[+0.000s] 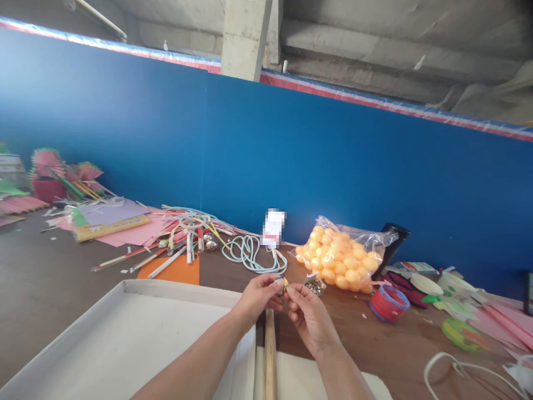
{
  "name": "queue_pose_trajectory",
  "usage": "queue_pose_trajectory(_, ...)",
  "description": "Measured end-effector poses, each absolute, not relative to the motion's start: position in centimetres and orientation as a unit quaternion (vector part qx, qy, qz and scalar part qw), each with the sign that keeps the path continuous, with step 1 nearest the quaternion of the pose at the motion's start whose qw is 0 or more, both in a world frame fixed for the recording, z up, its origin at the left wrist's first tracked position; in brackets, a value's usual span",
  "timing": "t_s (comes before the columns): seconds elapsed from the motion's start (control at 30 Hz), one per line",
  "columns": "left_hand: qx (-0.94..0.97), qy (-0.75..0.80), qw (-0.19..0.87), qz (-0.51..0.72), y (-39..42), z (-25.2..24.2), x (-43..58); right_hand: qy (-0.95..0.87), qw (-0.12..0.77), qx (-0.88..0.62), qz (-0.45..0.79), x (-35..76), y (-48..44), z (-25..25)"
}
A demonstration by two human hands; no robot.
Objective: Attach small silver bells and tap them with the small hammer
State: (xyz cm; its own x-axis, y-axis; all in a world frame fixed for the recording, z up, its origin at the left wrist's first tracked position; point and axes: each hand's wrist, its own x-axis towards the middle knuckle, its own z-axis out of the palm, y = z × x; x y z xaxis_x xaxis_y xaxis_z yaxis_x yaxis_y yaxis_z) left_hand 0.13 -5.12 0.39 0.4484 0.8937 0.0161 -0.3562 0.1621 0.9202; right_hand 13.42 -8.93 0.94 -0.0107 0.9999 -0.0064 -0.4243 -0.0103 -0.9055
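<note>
Between the fingertips of both hands is a small shiny round piece (281, 283), part silver and part yellow; my fingers cover most of it. My left hand (259, 297) is closed on its left side. From the right, my right hand (307, 312) pinches at the same piece, its other fingers curled in. A wooden stick (270, 355) lies below the hands, pointing away from me. Just beyond my right hand is a small heap of shiny metal bits (315, 285), too small to name.
A white shallow tray (166, 289) stands at the left. Behind lie coiled pale-blue tubing (250, 253), silver balls (210, 242), paper strips and an orange sheet (179, 271). At the right are a clear bag of orange balls (339, 258) and a red ribbon roll (389, 304). A blue partition (333, 161) closes the back.
</note>
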Motion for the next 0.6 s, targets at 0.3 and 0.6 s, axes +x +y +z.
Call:
queue_pose_trajectory(0.3,0.472,0.292,0.705,0.441,-5.07,0.30,0.27,-0.381,0.589,-0.379,0.603,13.37,-9.01,0.93)
queue_pose_trajectory(0.6,0.469,0.302,0.704,0.440,-5.26,0.61,0.21,-0.365,0.594,-0.377,0.610,13.25,-9.06,1.02)
